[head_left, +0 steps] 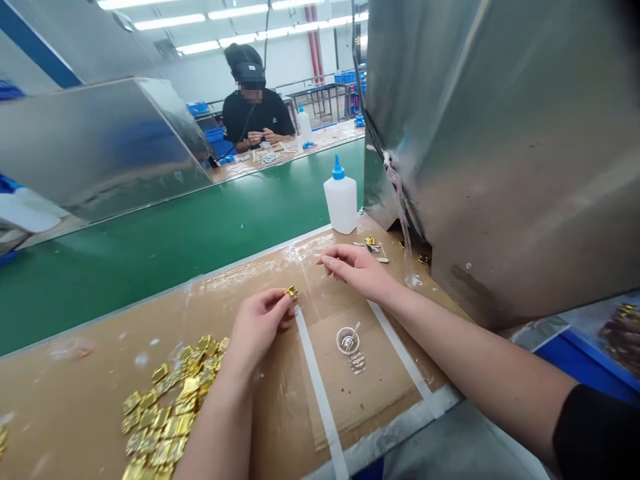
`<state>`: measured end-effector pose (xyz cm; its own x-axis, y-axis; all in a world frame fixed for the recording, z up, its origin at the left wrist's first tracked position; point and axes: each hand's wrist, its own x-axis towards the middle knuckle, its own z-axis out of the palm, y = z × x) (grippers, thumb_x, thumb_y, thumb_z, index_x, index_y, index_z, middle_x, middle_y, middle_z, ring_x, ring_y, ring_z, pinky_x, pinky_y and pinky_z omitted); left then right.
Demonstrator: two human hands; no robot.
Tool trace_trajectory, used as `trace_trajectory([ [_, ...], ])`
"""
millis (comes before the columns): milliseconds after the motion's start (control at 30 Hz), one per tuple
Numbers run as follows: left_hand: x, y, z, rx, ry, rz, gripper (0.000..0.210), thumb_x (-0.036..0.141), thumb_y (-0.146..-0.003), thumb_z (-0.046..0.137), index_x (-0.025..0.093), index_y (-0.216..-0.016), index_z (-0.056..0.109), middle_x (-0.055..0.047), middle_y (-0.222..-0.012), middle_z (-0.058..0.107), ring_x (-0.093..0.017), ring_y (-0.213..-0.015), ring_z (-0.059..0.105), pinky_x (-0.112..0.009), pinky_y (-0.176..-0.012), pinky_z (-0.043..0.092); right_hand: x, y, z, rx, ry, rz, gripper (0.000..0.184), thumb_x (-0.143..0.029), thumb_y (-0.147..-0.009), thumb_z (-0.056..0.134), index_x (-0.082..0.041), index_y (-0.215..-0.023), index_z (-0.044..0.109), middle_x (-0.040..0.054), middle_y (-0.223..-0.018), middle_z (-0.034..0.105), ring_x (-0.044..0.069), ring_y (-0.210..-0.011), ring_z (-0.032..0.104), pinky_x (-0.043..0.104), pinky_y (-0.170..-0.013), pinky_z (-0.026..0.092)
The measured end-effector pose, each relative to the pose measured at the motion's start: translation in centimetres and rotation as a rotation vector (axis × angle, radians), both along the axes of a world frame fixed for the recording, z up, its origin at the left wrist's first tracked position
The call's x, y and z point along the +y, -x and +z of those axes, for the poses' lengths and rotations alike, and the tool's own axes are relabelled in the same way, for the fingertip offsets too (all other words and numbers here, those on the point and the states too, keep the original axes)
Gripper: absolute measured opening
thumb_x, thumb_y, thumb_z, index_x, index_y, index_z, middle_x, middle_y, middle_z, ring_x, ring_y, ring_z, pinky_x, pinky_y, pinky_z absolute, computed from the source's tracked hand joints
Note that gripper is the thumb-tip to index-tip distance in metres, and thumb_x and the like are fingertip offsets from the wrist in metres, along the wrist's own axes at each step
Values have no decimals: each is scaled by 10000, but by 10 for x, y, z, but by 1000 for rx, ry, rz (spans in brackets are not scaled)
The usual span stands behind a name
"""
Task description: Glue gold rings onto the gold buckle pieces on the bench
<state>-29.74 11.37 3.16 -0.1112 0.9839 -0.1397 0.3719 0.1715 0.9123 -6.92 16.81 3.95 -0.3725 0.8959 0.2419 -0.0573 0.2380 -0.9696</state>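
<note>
My left hand (263, 323) pinches a small shiny gold metal piece (291, 293) between thumb and fingertips, just above the table. To its right, my right hand (357, 270) hovers over the table with fingers loosely stretched forward; nothing shows in them. Below it on a taped board (335, 400) stands a small round cup (347, 341) with a thin white stick (355, 333) leaning in it. A silvery patterned piece (357, 363) lies beside the cup. Left of my left forearm is a pile of similar gold pieces (170, 413), partly hidden by the arm.
A white squeeze bottle (342, 200) with a blue nozzle stands at the table's far edge. Beyond runs a green belt (240, 227). A large metal housing (500, 153) bounds the right side, above a blue bin (585, 363). Across the belt sits a co-worker (257, 117).
</note>
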Motion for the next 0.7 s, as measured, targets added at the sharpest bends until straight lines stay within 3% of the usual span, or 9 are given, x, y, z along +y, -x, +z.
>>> trace_trajectory([
  [167, 40, 20, 3, 144, 96, 12, 280, 410, -669, 872, 157, -694, 755, -21, -612, 646, -142, -549, 484, -257, -493, 268, 6, -5, -1, -103, -46, -44, 280, -412, -955, 608, -151, -927, 708, -6, -750, 612, 110, -639, 503, 263, -633, 384],
  [300, 50, 29, 18, 45, 169, -43, 415, 500, -633, 900, 140, -749, 728, 5, -619, 555, -91, -510, 339, -243, -483, 189, 7, -3, -6, -111, -29, -47, 273, -398, -950, 608, -149, -905, 711, -4, -741, 618, 111, -635, 508, 263, -638, 388],
  [400, 34, 25, 33, -109, 183, -169, 540, 626, -682, 851, 142, -886, 723, 37, -651, 457, -76, -530, 238, -220, -481, 172, 4, -1, -9, -85, -33, -10, 259, -369, -950, 623, -142, -874, 723, 5, -747, 637, 110, -656, 524, 256, -645, 398],
  [467, 17, 20, 41, -188, 183, -247, 563, 660, -718, 823, 148, -922, 713, 70, -637, 340, -80, -548, 182, -207, -478, 166, 1, 1, -9, -37, -25, 69, 255, -383, -941, 660, -144, -960, 746, 8, -777, 652, 107, -667, 534, 248, -639, 407],
  [567, -7, 12, 47, -336, 222, -341, 467, 588, -806, 810, 149, -927, 709, 79, -658, 280, -74, -562, 119, -185, -467, 151, -6, 3, -6, 65, -66, 230, 340, -382, -913, 729, -175, -1183, 730, 10, -885, 664, 95, -676, 532, 238, -629, 437],
  [700, -23, -1, 52, -506, 258, -420, 295, 446, -905, 776, 160, -887, 705, 81, -652, 250, -69, -561, 79, -155, -457, 151, -14, 3, -1, 203, -215, 378, 350, -319, -905, 761, -188, -1227, 718, 19, -970, 655, 93, -723, 565, 237, -639, 482],
])
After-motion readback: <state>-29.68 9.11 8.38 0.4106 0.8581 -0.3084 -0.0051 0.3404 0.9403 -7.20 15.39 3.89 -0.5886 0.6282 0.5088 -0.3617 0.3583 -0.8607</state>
